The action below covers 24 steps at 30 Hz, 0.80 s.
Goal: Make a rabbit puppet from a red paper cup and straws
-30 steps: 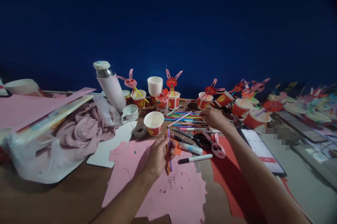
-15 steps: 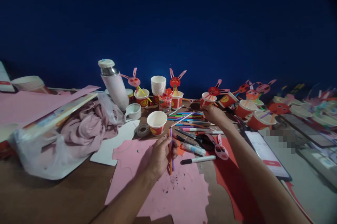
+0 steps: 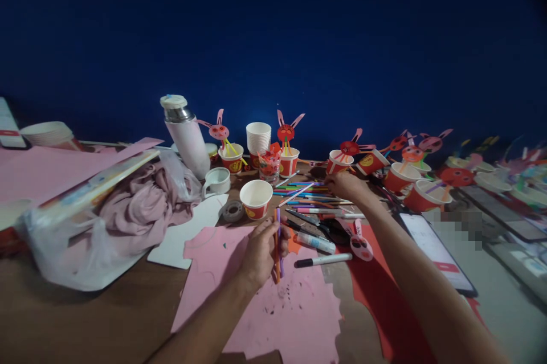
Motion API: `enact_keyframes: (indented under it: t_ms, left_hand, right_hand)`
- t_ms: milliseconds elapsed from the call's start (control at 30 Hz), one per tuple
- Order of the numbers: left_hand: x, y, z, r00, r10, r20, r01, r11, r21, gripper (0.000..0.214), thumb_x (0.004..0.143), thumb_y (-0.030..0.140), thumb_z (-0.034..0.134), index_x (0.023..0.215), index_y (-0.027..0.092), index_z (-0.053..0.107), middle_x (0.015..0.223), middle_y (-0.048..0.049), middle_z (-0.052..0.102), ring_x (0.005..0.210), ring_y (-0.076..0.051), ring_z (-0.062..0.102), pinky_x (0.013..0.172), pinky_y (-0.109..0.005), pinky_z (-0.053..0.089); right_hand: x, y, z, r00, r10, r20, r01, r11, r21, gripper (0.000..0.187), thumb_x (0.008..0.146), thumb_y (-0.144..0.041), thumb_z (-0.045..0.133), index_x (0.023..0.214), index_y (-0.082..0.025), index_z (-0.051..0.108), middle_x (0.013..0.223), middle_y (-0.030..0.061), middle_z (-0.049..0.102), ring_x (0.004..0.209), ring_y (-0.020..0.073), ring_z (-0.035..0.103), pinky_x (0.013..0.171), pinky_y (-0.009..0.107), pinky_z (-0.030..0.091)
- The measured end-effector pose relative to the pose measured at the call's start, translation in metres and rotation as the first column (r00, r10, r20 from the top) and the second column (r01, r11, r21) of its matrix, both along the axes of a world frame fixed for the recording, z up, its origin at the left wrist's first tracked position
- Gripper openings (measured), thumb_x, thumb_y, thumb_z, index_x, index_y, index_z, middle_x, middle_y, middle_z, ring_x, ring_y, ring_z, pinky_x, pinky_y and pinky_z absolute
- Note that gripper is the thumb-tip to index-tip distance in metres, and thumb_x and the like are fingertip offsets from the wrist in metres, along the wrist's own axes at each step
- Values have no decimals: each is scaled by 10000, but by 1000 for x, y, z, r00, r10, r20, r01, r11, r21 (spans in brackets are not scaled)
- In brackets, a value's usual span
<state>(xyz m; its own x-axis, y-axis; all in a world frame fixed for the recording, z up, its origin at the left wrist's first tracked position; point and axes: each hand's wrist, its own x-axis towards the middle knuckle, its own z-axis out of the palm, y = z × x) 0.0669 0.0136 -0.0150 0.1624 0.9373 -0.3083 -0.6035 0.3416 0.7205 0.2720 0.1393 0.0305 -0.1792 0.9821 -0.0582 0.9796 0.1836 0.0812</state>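
Note:
My left hand [image 3: 261, 250] is closed round two thin straws [image 3: 278, 221], one orange and one purple, held upright over a pink paper sheet [image 3: 273, 295]. My right hand [image 3: 344, 184] reaches forward onto a heap of coloured straws and pens [image 3: 305, 193], its fingers curled down among them; what they hold I cannot make out. An empty red paper cup [image 3: 256, 199] stands just beyond my left hand. A black marker [image 3: 322, 260], a glue tube [image 3: 316, 242] and scissors [image 3: 318, 226] lie between my hands.
Red cups with paper rabbit faces [image 3: 287, 150] line the back and right of the table. A white flask [image 3: 186, 135], a cup stack [image 3: 258, 137], a tape roll [image 3: 233, 211], a bag with pink cloth [image 3: 106, 210] and a phone [image 3: 436, 250] lie around.
The view has drifted slightly left and down. My right hand has slid a little further back on the straw heap. My left hand keeps the two straws in place.

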Motion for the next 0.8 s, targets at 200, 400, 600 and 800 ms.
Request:
enact_keyframes:
  t_ms: [200,400,600,800]
  left_hand:
    - [2,0,-5,1000,-29,-6,29,999,22,156,683,233,530,812,157,486,572,22,532,399,-60,428,382,-172,308]
    - [1,0,-2,1000,-19,-19,19,1000,17,139,698,228,503,815,156,488,577,22,526,407,-60,427,381,-169,329]
    - [0,-1,-2,999,-49,5,49,999,21,105,705,226,519,772,158,475,599,17,533,414,-54,429,380,-161,337]
    - [0,-1,-2,998,-65,-27,66,998,26,115,720,220,496,816,162,473,599,21,534,412,-62,433,359,-162,336]
  right_hand:
    - [0,-7,-4,1000,11,27,-10,999,-32,308,769,-168,401,943,-204,653,922,110,661,829,225,606,675,287,431]
    - [2,-4,-10,1000,-18,19,18,999,31,346,800,-155,363,1060,-156,591,992,150,633,893,236,588,722,295,419]
    - [13,-22,-4,1000,27,-13,-26,999,26,315,793,-153,366,929,-229,639,1019,50,631,862,176,586,691,223,406]
    - [6,-24,-22,997,69,-17,-68,997,29,307,781,-128,392,960,-218,625,983,68,627,875,159,573,703,212,396]
